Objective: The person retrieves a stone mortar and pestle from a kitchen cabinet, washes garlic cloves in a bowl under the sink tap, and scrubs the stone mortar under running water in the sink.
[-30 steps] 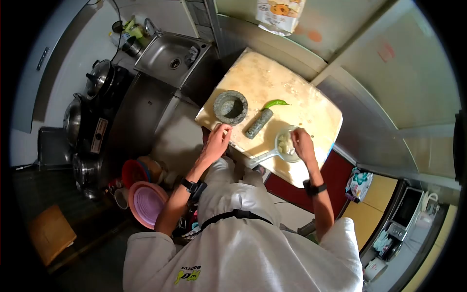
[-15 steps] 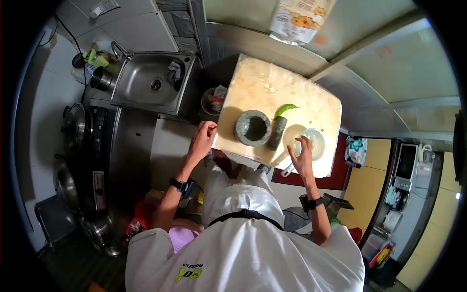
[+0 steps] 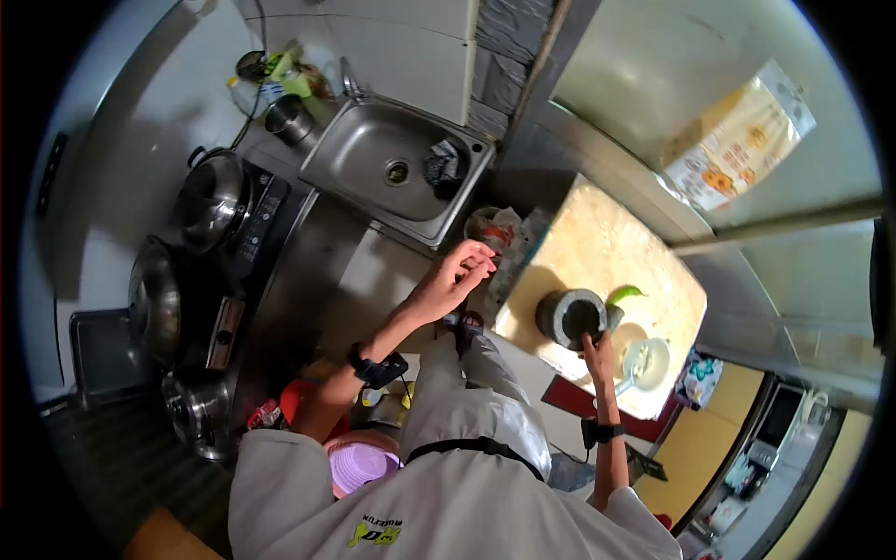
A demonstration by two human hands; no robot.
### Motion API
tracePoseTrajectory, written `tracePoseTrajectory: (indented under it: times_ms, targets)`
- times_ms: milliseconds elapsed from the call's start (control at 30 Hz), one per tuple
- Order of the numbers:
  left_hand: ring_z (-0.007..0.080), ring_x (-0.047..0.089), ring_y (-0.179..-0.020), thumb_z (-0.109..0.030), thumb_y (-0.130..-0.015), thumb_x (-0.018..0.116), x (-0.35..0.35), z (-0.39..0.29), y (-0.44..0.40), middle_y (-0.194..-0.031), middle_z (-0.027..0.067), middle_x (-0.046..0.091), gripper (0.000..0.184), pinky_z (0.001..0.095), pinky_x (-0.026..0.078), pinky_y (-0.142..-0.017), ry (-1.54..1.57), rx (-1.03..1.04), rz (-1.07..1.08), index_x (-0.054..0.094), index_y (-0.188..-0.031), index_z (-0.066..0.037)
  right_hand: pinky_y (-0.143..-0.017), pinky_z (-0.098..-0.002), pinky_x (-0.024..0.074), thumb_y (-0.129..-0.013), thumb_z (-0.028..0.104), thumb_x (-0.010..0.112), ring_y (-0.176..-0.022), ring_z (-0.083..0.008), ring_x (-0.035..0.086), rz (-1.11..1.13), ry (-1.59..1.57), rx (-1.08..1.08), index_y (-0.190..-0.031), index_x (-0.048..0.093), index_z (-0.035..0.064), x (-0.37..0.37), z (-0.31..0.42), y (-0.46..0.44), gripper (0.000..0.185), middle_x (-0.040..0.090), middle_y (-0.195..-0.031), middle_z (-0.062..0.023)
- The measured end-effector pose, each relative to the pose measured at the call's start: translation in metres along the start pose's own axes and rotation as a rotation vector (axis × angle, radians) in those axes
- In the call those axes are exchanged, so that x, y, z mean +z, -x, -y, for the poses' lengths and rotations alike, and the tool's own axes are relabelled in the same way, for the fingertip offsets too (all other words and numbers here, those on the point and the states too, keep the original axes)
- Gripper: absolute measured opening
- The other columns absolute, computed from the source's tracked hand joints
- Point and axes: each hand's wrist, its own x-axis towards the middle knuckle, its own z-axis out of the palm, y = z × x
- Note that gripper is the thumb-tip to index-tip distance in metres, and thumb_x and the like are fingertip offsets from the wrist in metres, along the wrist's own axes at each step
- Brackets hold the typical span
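My right hand is at the near right rim of the grey stone mortar, its thumb side over the dark opening and the other fingers along the outer wall. What lies inside the mortar is too dark to tell. The stone pestle lies against the mortar's right side, partly hidden by my hand. A green chili pepper rests just beyond it. To the right stands a pale bowl with a handle, with small whitish pieces inside. My left hand hangs left of the table, fingers curled together; anything in them is hidden.
The mortar stands on a light, worn tabletop. Left of it is a bin with crumpled waste. A steel sink lies beyond, with pots along the left counter. A snack bag hangs on the panel at right.
My right hand has moved left from the pale bowl to the mortar. My left hand has left the table edge and is now near the bin. The view has turned and shifted left.
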Motion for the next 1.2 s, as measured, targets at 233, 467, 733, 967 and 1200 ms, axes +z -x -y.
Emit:
tracePoseTrajectory:
  times_ms: [233,467,733,967,1200]
  targets:
    - [0.0242,0.048,-0.125,-0.036,-0.1,0.043,-0.013,-0.197,0.04,-0.128,0.0175,0.056,0.063,0.0412,0.027,-0.11,0.653,0.033,0.453,0.017,-0.148,-0.004,-0.073,-0.0526,0.0456,-0.09,0.026,0.055,-0.085,-0.0531,0.058,-0.049,0.009,-0.032,-0.11,0.04,-0.0039,0.011,-0.013,-0.003,0.039,0.06,-0.087,-0.0352]
    - [0.0434,0.056,-0.112,-0.033,-0.102,0.035,0.029,-0.232,0.043,-0.125,0.0375,0.049,0.066,0.0499,0.041,-0.1,1.069,0.41,0.533,0.009,-0.145,0.01,-0.067,-0.0487,0.0469,-0.091,0.023,0.056,-0.078,-0.0476,0.061,-0.049,0.129,-0.08,-0.115,0.04,-0.005,0.006,0.007,0.003,0.04,0.061,-0.086,-0.0318]
    - [0.0374,0.059,-0.113,-0.036,-0.102,0.031,-0.008,-0.223,0.034,-0.11,0.0368,0.06,0.072,0.0426,0.044,-0.1,1.054,0.357,0.672,0.009,-0.139,0.022,-0.072,-0.0538,0.0448,-0.091,0.022,0.057,-0.088,-0.0555,0.056,-0.062,0.164,-0.067,-0.112,0.039,-0.0068,0.006,0.016,0.005,0.04,0.059,-0.09,-0.0376]
    - [0.0361,0.053,-0.122,-0.053,-0.1,0.022,-0.009,-0.234,0.031,-0.115,0.0326,0.06,0.086,0.0422,0.034,-0.109,0.988,0.468,0.662,0.009,-0.141,0.021,-0.073,-0.0513,0.0456,-0.091,0.023,0.057,-0.087,-0.0528,0.058,-0.099,0.2,0.011,-0.114,0.04,-0.0092,0.014,0.007,0.001,0.043,0.058,-0.091,-0.0367]
    - [0.0359,0.044,-0.131,-0.064,-0.095,0.014,-0.008,-0.227,0.039,-0.124,0.0366,0.052,0.099,0.0442,0.031,-0.11,0.978,0.538,0.66,0.01,-0.137,0.027,-0.073,-0.0526,0.0454,-0.09,0.024,0.058,-0.086,-0.0548,0.057,-0.184,0.212,-0.105,-0.117,0.04,-0.0063,0.017,0.012,0.005,0.045,0.058,-0.087,-0.0371]
